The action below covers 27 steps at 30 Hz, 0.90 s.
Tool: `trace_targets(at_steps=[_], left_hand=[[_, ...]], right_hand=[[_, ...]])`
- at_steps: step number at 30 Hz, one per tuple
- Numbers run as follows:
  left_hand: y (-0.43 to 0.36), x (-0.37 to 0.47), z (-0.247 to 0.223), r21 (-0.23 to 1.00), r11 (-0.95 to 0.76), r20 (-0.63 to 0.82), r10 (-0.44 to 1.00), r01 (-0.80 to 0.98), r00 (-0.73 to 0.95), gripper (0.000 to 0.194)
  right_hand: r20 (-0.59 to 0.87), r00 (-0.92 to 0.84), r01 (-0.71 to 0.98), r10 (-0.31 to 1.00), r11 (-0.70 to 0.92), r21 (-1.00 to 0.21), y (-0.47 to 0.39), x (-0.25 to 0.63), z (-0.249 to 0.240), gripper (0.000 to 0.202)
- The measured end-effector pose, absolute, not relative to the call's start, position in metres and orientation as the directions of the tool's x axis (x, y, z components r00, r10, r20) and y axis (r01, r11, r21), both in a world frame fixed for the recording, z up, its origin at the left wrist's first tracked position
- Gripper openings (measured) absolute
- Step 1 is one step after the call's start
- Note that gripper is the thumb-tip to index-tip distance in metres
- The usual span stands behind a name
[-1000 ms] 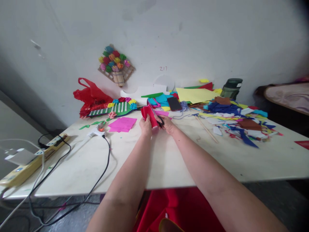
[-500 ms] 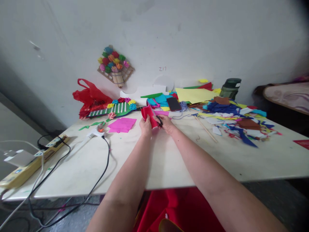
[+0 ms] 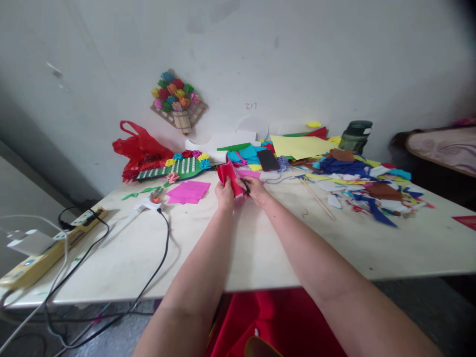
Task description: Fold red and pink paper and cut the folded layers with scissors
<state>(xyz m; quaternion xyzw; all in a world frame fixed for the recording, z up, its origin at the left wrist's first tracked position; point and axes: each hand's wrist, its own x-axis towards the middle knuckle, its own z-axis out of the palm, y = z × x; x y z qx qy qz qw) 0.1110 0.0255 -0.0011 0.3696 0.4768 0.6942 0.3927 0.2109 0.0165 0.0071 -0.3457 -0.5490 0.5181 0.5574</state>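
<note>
Near the middle of the table my left hand (image 3: pixel 224 194) is closed on the left side of a folded piece of red paper (image 3: pixel 228 177). My right hand (image 3: pixel 256 189) is closed round the dark handles of a pair of scissors (image 3: pixel 244 185). The scissor blades lie along the red paper's right edge and point away from me; whether they are parted I cannot tell. Pink paper squares (image 3: pixel 189 192) lie flat to the left of my left hand. Just beyond the hands is a dark phone (image 3: pixel 267 160).
Heaped paper scraps (image 3: pixel 345 168) cover the right side, with a wooden stick (image 3: pixel 317 199) nearer me and a green bottle (image 3: pixel 355 136) behind. At left are a hot glue gun (image 3: pixel 147 203) with its cord, a power strip (image 3: pixel 55 248), a red plastic bag (image 3: pixel 143 144) and a flower-decorated green board (image 3: pixel 182 168).
Both hands, the red paper and the scissors look nearly the same as half a second ago. The whole view has shifted very slightly.
</note>
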Motion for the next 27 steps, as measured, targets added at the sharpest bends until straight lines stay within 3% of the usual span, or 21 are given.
trace_targets(at_steps=[13, 27], left_hand=[[0.0293, 0.1101, -0.0065, 0.941, -0.259, 0.157, 0.905, -0.219, -0.396, 0.029], [0.0256, 0.1131, -0.0050, 0.947, -0.254, 0.169, 0.915, -0.197, -0.367, 0.028]], right_hand=[[0.199, -0.197, -0.264, 0.960, 0.144, -0.954, 0.0144, 0.2138, 0.0073, 0.033], [0.229, -0.178, -0.269, 0.957, 0.176, -0.947, 0.0190, 0.2163, 0.0050, 0.036]])
